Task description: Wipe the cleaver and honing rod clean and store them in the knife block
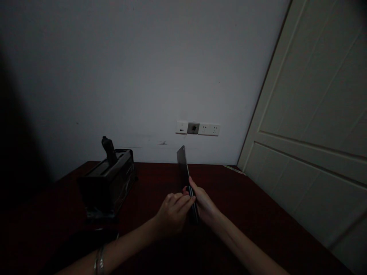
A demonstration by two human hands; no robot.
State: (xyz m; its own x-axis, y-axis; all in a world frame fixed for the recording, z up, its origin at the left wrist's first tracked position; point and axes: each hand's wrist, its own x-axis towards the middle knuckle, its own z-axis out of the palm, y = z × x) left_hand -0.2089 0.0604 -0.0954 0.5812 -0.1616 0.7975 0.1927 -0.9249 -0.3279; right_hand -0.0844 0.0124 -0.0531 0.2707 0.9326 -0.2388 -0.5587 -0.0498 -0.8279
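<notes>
Right hand (pixel 205 204): clamped on the dark grip of a broad grey steel cleaver (pixel 182 164), right of the dark rectangular knife block (pixel 107 182).
Left hand (pixel 172 214): fingers curled onto the same grip, touching the other hand.
Cleaver: blade upright, well right of the block.
Block: stands on the dark red wooden worktop (pixel 243 206); one black handle (pixel 108 149) sticks up from it.
White wall sockets (pixel 197 128): behind, right of the block.

- On the dark red wooden table (pixel 258 214), left side: black boxy knife block (pixel 107 183), with a black handle (pixel 108 149) standing in its top.
- Right of the block, mid-table: broad steel cleaver (pixel 182 164), blade upright, seemingly off the tabletop.
- At its grip: left hand (pixel 172 214) on the left, right hand (pixel 205 206) on the right.
- Behind, on the wall: white socket strip (pixel 197 128).
- Far right: pale panelled door (pixel 315 114).
</notes>
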